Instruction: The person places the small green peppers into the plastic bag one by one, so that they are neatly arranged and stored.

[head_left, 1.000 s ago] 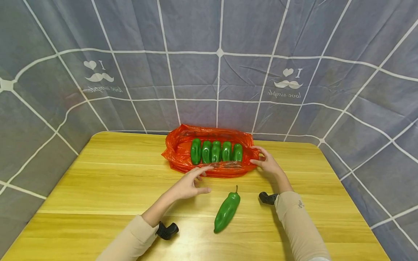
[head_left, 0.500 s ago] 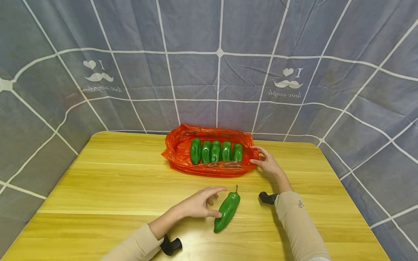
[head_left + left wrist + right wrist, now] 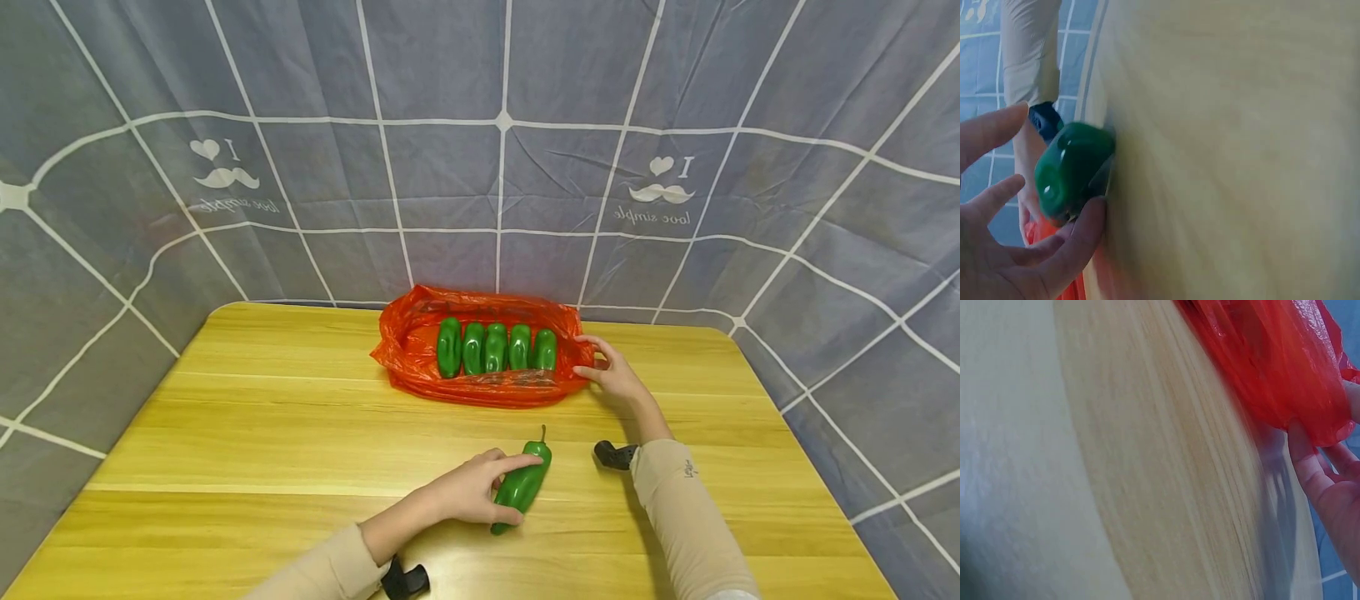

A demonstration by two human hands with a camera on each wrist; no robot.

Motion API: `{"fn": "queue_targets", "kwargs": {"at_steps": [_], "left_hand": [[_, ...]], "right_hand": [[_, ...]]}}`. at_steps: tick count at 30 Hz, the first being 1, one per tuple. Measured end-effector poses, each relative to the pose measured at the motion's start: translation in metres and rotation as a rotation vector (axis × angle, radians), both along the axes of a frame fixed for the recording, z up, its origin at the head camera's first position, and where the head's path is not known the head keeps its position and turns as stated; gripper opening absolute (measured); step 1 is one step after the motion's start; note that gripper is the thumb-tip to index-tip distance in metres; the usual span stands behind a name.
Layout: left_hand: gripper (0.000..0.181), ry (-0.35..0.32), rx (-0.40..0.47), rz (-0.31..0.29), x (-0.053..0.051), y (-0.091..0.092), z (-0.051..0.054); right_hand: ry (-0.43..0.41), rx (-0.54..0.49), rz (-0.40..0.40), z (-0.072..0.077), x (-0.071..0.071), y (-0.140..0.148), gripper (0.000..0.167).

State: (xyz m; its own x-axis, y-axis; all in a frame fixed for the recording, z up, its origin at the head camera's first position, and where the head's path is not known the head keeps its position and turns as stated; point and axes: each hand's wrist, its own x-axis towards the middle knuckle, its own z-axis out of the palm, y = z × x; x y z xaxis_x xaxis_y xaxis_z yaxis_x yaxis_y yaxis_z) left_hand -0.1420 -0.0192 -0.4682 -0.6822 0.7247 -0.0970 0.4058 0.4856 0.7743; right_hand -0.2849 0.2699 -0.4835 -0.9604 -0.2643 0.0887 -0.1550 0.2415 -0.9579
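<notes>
A long green pepper with a thin stem lies on the table, and my left hand reaches over it from the left. In the left wrist view the pepper sits between spread fingers; a gap shows on the thumb side, and one fingertip is at its lower edge. At the right end of a red plastic bag, my right hand holds the rim. The right wrist view shows thumb and fingers on either side of the bag. Several green peppers lie side by side inside the bag's wide mouth.
The yellow wooden table extends to both sides of the bag. A grey curtain with white lines hangs right behind it. Black wrist-worn devices stick out beside both sleeves.
My left hand has moved from the bag's front edge down and right to the loose pepper, fingers now over it. My right hand, the bag and the peppers have stayed in place.
</notes>
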Motion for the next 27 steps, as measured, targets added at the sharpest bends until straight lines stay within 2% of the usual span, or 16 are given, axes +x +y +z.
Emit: {"fn": "queue_targets", "kwargs": {"at_steps": [5,14,21,27], "left_hand": [[0.069,0.074,-0.067,0.014,0.002,0.006,-0.002],[0.068,0.13,-0.097,0.024,0.001,0.011,-0.004],[0.069,0.131,-0.076,0.017,0.001,0.012,-0.005],[0.07,0.087,-0.016,0.013,0.0,0.013,-0.005]], "right_hand": [[0.006,0.003,0.003,0.0,0.0,0.0,0.051],[0.049,0.008,0.024,-0.002,0.001,0.001,0.049],[-0.002,-0.001,0.014,0.006,0.005,-0.003,0.05],[0.055,-0.014,0.033,-0.004,0.0,0.004,0.047]]}}
